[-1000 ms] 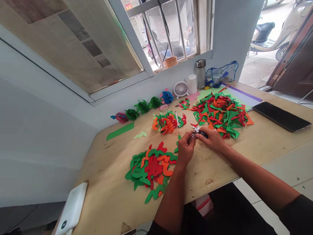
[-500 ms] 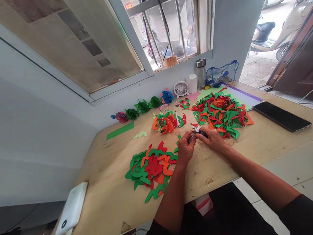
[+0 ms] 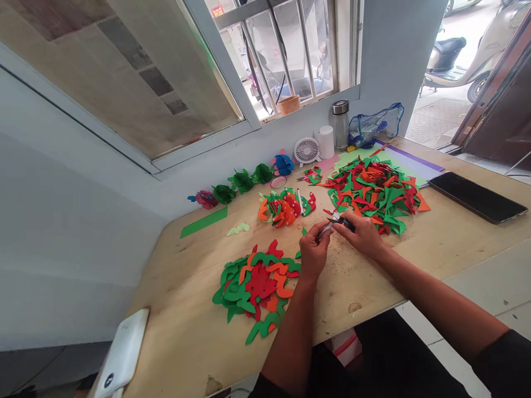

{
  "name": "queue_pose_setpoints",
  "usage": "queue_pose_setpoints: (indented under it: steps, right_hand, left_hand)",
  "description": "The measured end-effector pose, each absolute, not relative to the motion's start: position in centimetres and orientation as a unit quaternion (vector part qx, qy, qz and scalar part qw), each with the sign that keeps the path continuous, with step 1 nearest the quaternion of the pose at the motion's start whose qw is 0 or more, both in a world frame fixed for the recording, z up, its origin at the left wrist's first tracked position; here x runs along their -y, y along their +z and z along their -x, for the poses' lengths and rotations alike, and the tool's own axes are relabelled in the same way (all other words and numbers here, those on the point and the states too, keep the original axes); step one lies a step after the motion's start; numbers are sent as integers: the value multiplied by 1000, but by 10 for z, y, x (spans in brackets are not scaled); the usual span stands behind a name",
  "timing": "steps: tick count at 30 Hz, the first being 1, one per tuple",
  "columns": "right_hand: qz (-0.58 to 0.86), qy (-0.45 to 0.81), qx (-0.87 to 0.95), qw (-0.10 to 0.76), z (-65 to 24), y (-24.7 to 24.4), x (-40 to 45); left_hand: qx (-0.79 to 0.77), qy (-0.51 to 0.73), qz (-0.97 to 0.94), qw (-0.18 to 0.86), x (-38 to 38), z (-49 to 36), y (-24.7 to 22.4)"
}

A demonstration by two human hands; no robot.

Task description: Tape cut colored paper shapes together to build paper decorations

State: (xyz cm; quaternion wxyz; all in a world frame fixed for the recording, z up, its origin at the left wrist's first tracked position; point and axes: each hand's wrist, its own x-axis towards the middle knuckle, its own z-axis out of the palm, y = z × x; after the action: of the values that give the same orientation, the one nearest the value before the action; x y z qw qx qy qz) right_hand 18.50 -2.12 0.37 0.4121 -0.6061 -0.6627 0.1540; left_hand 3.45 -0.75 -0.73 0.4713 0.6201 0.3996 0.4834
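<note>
My right hand (image 3: 360, 233) is closed around a black-handled cutting tool (image 3: 347, 224); the fingers hide too much of it to tell whether it is a knife or scissors. My left hand (image 3: 314, 249) pinches a small pale, whitish-grey piece (image 3: 325, 230) against the tool's dark tip. Both hands meet just above the table. Curved red, orange and green cut-outs (image 3: 259, 282) lie in a pile left of my left forearm. Beyond my right hand is a heap of angular red, green and orange scraps (image 3: 373, 190).
A smaller cut-out pile (image 3: 284, 209) has a white pen (image 3: 300, 202) on it. Along the wall stand green paper shapes (image 3: 241, 180), a small fan (image 3: 307, 150) and a glass bottle (image 3: 341, 126). A phone (image 3: 477, 196) lies right; a white device (image 3: 124, 351) sits at the left edge.
My hands have shifted slightly left, and the tool has turned a little, with more of its dark tip showing. The piles and other things stay put.
</note>
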Motion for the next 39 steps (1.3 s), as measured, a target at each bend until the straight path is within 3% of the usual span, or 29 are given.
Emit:
queue_pose_setpoints:
  steps: [6,13,21,26,39]
  right_hand:
    - [595,192,627,466,-184,10,23]
    - [583,213,642,450,-183,3,20]
    - [549,227,635,494,-184,5,21]
    - [533,238,642,497,-183,8,24]
    - [586,149,646,467,-182,4,23]
  left_hand:
    - [-406,486,-618,466,8,-35,-6]
    - [-411,478,-637,443,12,-39,-3]
    - [-399,470,-587,524,12,-38,-4]
    - [-409,488,-571,518,10,-39,-5]
    - [-428,510,-562,491,7,-37,-1]
